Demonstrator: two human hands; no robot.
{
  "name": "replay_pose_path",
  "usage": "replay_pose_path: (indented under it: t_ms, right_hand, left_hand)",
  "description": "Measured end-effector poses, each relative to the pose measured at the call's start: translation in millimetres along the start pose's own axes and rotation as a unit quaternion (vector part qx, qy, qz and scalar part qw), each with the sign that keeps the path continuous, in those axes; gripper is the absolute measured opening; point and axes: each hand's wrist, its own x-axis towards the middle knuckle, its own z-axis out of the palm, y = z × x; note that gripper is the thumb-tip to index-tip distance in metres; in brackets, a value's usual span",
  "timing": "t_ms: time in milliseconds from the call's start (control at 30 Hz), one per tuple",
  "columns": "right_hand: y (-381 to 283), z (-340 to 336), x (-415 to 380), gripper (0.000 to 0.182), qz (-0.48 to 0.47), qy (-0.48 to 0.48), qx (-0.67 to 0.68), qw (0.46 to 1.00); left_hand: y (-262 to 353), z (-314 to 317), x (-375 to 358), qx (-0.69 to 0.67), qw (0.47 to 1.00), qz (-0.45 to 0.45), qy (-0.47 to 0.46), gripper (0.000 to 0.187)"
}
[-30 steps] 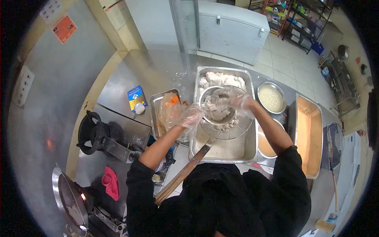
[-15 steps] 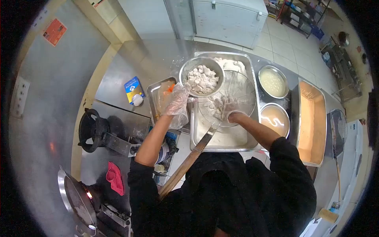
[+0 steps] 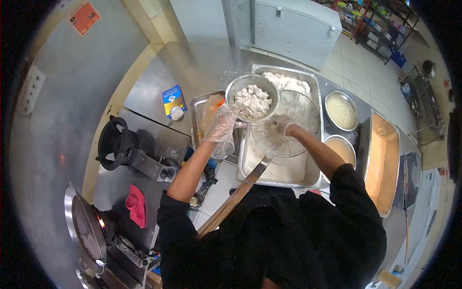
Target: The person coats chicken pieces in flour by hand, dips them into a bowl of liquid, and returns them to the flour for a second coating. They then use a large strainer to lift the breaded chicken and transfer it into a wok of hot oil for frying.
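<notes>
My left hand [image 3: 222, 124], in a clear plastic glove, grips the near left rim of a steel bowl [image 3: 231, 86]. Whitish, flour-coated pieces [image 3: 253, 102] that look like raw meat fill much of the bowl. Just right of the bowl, my gloved right hand [image 3: 286, 124] is curled over a round wire strainer [image 3: 308, 108]; what its fingers hold is hard to make out. The strainer's wooden handle [image 3: 231, 201] slopes back against my body. Beneath lies a large steel tray [image 3: 315, 179] of white flour [image 3: 284, 168], with more coated pieces [image 3: 288, 83] at its far end.
Left of the tray are a smaller tray [image 3: 196, 102] holding a plastic bag and a blue-yellow box [image 3: 173, 98]. Bowls of pale batter [image 3: 340, 111] and cloudy liquid [image 3: 340, 148] stand right, beside a deep pan [image 3: 382, 164]. A wok [image 3: 86, 226] sits over flame at lower left.
My right hand has risen from the strainer toward the bowl, and fewer pieces show in the mesh. My left hand keeps its hold on the bowl. The camera view has shifted slightly.
</notes>
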Motion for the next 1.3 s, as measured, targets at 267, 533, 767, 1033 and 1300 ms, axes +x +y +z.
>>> replay_pose_path:
  t_ms: [267, 533, 767, 1033, 1300]
  right_hand:
    - [-44, 37, 9, 0.057, 0.046, 0.056, -0.194, 0.978]
    - [-19, -11, 10, 0.027, 0.100, -0.024, 0.106, 0.989]
    - [85, 15, 35, 0.033, -0.012, -0.010, 0.118, 0.993]
    - [3, 28, 9, 0.022, 0.083, 0.081, -0.165, 0.980]
    - [43, 44, 15, 0.037, -0.001, -0.034, -0.183, 0.983]
  left_hand:
    - [-19, -13, 7, 0.013, 1.000, -0.003, 0.015, 0.036]
    - [-52, -41, 28, 0.141, 0.990, 0.010, 0.007, 0.039]
    - [-26, -18, 22, 0.139, 0.990, 0.023, -0.012, 0.040]
    - [0, 16, 2, 0.076, 0.995, -0.052, 0.032, 0.040]
    - [-3, 22, 1, 0.008, 0.999, -0.022, 0.047, 0.036]
